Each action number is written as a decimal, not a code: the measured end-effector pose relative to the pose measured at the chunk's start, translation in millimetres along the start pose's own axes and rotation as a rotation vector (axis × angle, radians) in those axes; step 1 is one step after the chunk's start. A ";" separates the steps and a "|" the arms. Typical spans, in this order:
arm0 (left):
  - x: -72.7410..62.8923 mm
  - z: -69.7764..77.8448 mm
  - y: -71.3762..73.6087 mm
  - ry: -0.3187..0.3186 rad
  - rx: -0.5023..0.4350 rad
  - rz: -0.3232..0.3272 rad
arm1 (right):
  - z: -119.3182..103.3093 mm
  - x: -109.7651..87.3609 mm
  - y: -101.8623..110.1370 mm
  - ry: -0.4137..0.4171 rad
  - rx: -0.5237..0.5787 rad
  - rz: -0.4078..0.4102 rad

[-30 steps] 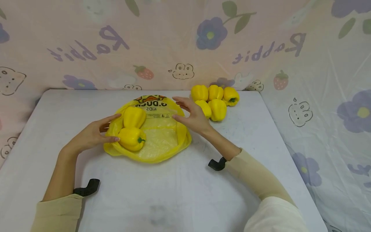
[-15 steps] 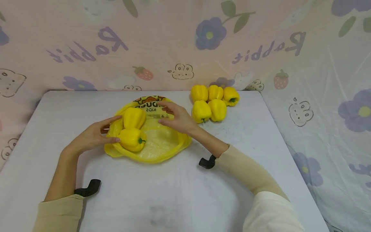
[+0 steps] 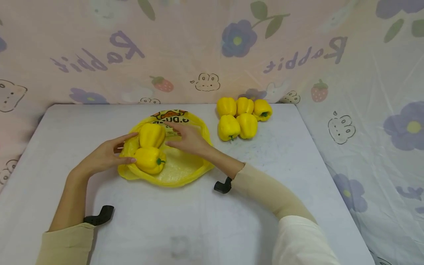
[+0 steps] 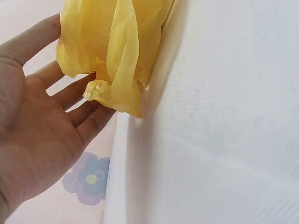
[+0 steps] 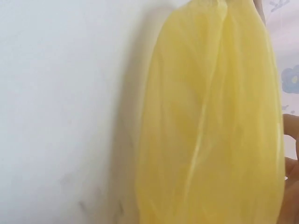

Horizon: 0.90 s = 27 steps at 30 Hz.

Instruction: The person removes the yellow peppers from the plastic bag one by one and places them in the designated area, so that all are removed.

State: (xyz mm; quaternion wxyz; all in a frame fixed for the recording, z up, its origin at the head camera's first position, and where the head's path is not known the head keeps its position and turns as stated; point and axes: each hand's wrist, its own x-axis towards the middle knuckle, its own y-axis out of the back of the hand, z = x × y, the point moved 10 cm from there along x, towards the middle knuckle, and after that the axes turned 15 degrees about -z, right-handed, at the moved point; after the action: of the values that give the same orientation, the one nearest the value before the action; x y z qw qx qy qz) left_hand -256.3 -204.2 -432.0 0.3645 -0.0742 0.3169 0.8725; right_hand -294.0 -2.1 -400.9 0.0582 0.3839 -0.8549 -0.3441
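Note:
A yellow plastic bag [image 3: 179, 176] lies with its mouth spread wide, dark duck lettering at its far side. Two yellow bell peppers [image 3: 150, 161] sit inside at its left. My left hand [image 3: 104, 156] touches the bag's left side with spread, fairly straight fingers. In the left wrist view the fingers [image 4: 88, 114] reach behind the bag's crumpled edge [image 4: 124, 60]. My right hand [image 3: 187, 139] extends over the bag's opening with nothing in it, fingertips close to the far pepper [image 3: 151, 135]. In the right wrist view the bag's wall [image 5: 210, 126] hides most of that hand.
Several more yellow bell peppers [image 3: 247, 126] stand clustered at the back right of the white table [image 3: 145, 232]. A patterned cloth [image 3: 185, 48] hangs behind the table's back edge. Black curved pieces [image 3: 222, 186] stick out from both sleeves.
My right hand has moved left across the bag's mouth, from its right rim toward the two peppers inside. My left hand keeps its place at the bag's left side.

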 end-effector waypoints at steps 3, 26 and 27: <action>0.0 0.2 0.1 -0.009 -0.003 0.001 | 1.2 6.5 -5.9 -0.035 -0.002 -0.018; -2.2 1.2 -1.7 -0.030 -0.011 -0.005 | 2.8 40.8 -24.6 -0.089 -0.051 -0.043; -2.1 1.1 -1.7 -0.030 -0.012 -0.007 | 3.0 41.9 -24.8 -0.088 -0.055 -0.043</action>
State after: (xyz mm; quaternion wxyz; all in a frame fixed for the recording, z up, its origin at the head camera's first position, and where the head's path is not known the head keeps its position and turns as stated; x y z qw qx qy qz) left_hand -253.5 -203.9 -431.3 0.3716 -0.0646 0.3058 0.8742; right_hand -309.1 -41.2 -425.8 0.0235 0.3851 -0.8383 -0.3852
